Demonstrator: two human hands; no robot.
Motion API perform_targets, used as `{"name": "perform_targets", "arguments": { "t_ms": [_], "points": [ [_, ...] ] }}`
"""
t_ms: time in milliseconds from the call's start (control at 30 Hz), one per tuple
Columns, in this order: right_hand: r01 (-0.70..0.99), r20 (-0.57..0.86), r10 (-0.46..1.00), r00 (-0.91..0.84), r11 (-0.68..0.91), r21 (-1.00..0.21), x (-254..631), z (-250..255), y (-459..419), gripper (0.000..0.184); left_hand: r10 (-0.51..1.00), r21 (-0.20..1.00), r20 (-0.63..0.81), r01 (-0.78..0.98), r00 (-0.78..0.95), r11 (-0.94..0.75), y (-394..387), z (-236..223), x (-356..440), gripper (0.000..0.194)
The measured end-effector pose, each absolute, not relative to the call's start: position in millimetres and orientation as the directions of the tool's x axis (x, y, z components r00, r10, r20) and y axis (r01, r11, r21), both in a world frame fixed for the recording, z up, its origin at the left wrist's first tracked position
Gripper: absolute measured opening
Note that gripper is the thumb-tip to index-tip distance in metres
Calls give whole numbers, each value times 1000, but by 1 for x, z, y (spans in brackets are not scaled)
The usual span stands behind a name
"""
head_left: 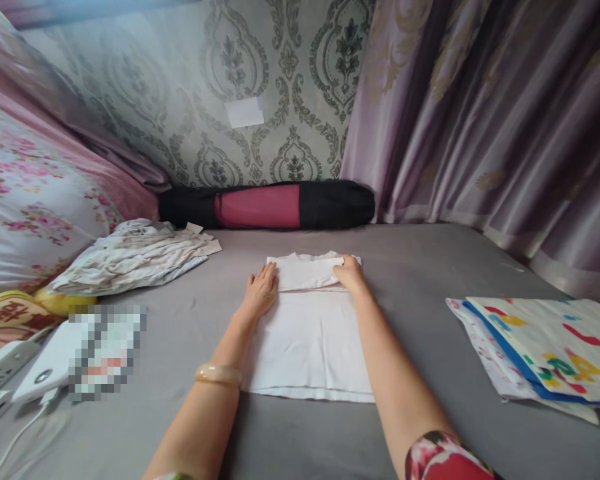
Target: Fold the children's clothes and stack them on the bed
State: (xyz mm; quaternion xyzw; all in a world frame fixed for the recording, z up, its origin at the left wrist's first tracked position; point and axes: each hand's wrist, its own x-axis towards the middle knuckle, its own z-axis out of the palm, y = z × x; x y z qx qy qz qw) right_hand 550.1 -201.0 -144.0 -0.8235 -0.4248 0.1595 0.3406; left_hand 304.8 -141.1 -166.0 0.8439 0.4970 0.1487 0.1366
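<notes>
A white shirt (310, 347) lies flat on the grey bed sheet, its upper part covered by a folded-over layer that spans its width. My left hand (263, 291) rests on the left edge of that layer with its fingers stretched out flat, and a pale bangle (219, 375) circles the wrist. At the upper right corner, my right hand (349, 272) pinches the edge of the folded cloth between thumb and fingers. Some of the right fingers are hidden behind the hand.
Folded printed cloths (545, 347) are stacked at the right. On the left are a rumpled pale cloth pile (135, 257), a floral pillow (35, 200), a power strip (5, 363) and a white device with a cable (55, 360). A black and red bolster (260, 205) lies along the wall.
</notes>
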Motion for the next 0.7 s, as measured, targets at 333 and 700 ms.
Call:
{"name": "perform_targets", "arguments": {
  "t_ms": [333,700],
  "points": [
    [726,97,804,586,-468,-503,547,-138,-215,35,889,201,-50,876,455,-438,-143,-156,307,57],
    [933,98,982,164,-122,-339,480,-128,-213,51,828,97,158,826,538,-555,-153,-132,355,46]
  ]
}}
